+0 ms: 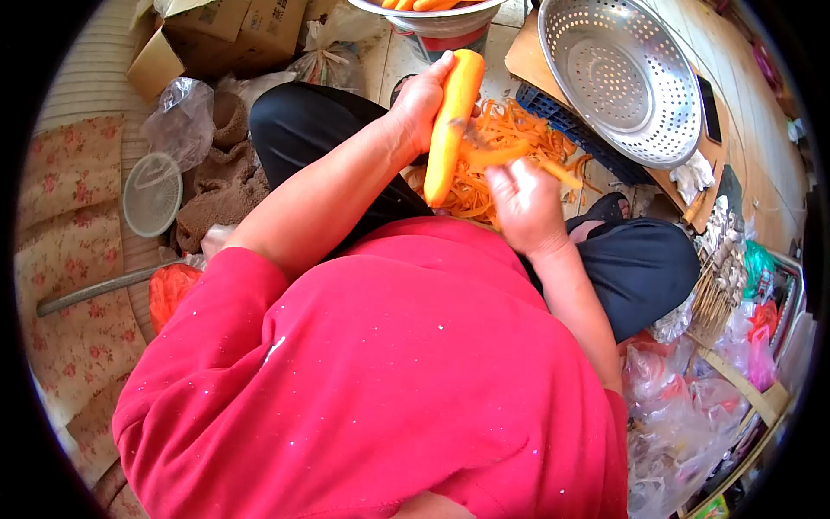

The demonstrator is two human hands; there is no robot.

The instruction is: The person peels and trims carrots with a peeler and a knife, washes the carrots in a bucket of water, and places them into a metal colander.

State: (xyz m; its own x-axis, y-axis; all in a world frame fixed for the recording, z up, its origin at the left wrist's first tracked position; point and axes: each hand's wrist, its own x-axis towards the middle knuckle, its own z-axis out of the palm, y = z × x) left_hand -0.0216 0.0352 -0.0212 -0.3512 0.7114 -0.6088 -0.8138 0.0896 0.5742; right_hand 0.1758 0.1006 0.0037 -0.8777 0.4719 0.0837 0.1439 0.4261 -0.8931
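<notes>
My left hand (421, 105) is wrapped round the upper part of a large peeled-looking carrot (455, 130), held slanting with its lower end toward me. My right hand (529, 206) is closed just right of the carrot, round what looks like a peeler (471, 137). Motion smears the tool, so its blade and handle are not sharp. A strip of orange peel (501, 156) shows beside it. Below both hands, a heap of carrot peelings (510, 125) lies on the floor between my legs.
A metal bowl of carrots (424, 12) sits on a bucket (441, 39) ahead. At the right, a perforated steel colander (614, 86) and a phone (709, 111) rest on a wooden board (527, 56). Cardboard boxes (233, 43) stand left; plastic bags (683, 415) lie right.
</notes>
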